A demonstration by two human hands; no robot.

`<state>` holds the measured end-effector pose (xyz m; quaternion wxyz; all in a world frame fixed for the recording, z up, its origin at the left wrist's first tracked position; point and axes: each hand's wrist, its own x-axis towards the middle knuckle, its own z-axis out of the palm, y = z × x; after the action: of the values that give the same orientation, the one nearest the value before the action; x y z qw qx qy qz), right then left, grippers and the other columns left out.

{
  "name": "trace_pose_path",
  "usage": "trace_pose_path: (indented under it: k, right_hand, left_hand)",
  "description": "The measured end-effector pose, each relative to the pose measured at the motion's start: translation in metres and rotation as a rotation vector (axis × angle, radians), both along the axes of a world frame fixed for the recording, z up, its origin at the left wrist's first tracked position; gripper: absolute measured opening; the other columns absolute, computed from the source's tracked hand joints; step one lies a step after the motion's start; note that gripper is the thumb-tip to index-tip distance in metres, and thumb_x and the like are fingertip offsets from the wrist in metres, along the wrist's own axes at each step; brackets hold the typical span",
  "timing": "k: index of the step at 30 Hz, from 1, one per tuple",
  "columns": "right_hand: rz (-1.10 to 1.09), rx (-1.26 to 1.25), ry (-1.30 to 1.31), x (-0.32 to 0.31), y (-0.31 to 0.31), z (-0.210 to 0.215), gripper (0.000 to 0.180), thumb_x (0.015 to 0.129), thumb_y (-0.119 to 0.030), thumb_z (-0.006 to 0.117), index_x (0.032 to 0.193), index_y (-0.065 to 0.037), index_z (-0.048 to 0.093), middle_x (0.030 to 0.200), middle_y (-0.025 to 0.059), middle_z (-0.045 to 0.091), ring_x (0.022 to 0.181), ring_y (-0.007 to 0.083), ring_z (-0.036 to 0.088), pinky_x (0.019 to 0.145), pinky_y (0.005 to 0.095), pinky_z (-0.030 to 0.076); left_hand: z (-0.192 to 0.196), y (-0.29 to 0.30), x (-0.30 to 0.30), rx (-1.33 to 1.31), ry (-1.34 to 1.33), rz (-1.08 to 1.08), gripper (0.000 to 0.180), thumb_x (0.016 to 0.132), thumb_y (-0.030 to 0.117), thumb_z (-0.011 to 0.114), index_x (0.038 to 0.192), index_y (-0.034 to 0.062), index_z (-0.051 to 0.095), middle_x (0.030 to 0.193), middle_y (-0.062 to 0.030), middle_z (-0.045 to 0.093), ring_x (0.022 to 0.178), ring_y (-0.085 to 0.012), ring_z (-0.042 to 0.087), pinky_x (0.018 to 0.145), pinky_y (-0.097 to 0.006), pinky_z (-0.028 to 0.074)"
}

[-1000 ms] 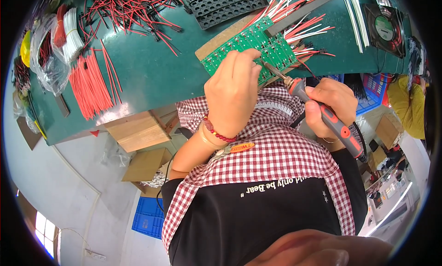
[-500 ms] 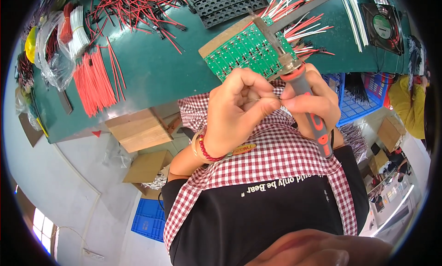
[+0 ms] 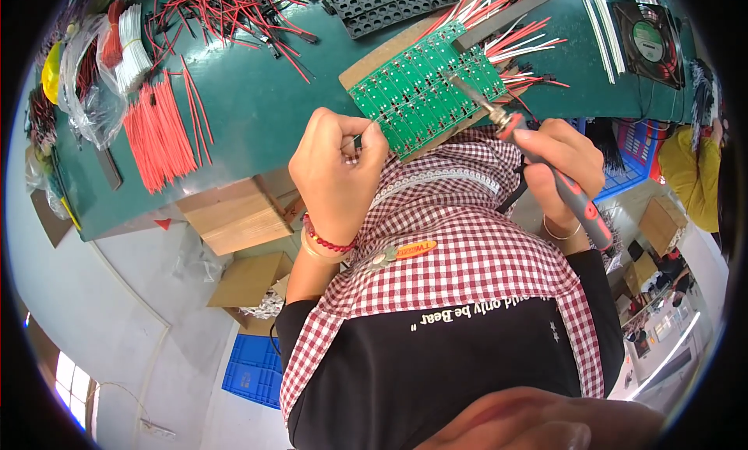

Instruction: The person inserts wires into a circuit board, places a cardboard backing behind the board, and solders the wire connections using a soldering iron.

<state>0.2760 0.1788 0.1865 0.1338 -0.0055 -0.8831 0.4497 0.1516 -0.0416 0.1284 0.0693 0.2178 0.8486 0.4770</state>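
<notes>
My right hand (image 3: 567, 152) is wrapped round the grey and red handle of a soldering iron (image 3: 578, 201). The iron's metal tip points up and left, over the right part of a green circuit board panel (image 3: 413, 95). Small parts sit in rows across that panel. By the panel's lower left corner, my left hand (image 3: 335, 169) is closed in a pinch, thumb against the curled forefinger. What lies between those fingertips is too small to make out. Red and white wires (image 3: 514, 49) stick out from the panel's far and right sides.
A black perforated tray (image 3: 386, 6) lies at the back, beside a heap of red and black wires (image 3: 234, 14). Cut red wires (image 3: 156, 138) and a white wire bundle (image 3: 131, 56) lie at left. A black fan (image 3: 648, 45) stands right. A dark flat bar (image 3: 518, 15) crosses the panel's far corner.
My hands have parted: the left moved left to the panel's corner, the right moved right with the soldering iron. The iron's tip has drawn back toward me, uncovering more of the panel.
</notes>
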Motion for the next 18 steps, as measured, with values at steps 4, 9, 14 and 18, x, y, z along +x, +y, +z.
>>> trace_pose_path:
  k: [4, 9, 14, 18]
  right_hand:
    - [-0.067, -0.041, -0.043, -0.003, -0.007, -0.003, 0.027, 0.071, -0.003, 0.067, 0.098, 0.004, 0.068, 0.072, 0.0127, 0.065, 0.054, 0.0185, 0.058, 0.048, 0.0289, 0.044]
    - [-0.205, -0.102, 0.040, -0.003, -0.017, -0.020, 0.023, 0.068, 0.001, 0.069, 0.091, 0.002, 0.065, 0.072, 0.0133, 0.066, 0.053, 0.0177, 0.058, 0.048, 0.0284, 0.044]
    - [-0.182, -0.083, -0.003, -0.004, -0.018, -0.017, 0.023, 0.067, 0.002, 0.070, 0.090, 0.001, 0.064, 0.069, 0.0115, 0.065, 0.051, 0.0172, 0.058, 0.048, 0.0281, 0.044]
    - [-0.131, -0.053, 0.005, -0.007, -0.020, -0.015, 0.024, 0.067, 0.003, 0.070, 0.090, 0.002, 0.064, 0.064, 0.0105, 0.062, 0.047, 0.0188, 0.056, 0.045, 0.0281, 0.043]
  left_hand:
    - [-0.004, 0.005, 0.002, -0.035, 0.036, 0.017, 0.020, 0.070, -0.004, 0.070, 0.072, 0.0054, 0.053, 0.066, -0.0035, 0.049, 0.049, -0.0135, 0.043, 0.045, -0.028, 0.035]
    - [-0.006, 0.011, 0.005, -0.030, 0.076, 0.003, 0.020, 0.070, -0.002, 0.070, 0.072, 0.0063, 0.053, 0.066, -0.0041, 0.049, 0.050, -0.0160, 0.046, 0.045, -0.030, 0.037]
    - [-0.009, 0.012, 0.006, -0.039, 0.110, -0.015, 0.020, 0.070, -0.002, 0.070, 0.072, 0.0062, 0.052, 0.066, -0.0047, 0.050, 0.050, -0.0183, 0.048, 0.045, -0.031, 0.038]
    - [-0.011, 0.014, 0.009, -0.034, 0.126, -0.014, 0.021, 0.070, -0.002, 0.070, 0.072, 0.0063, 0.051, 0.065, -0.0048, 0.050, 0.050, -0.0188, 0.049, 0.045, -0.032, 0.038]
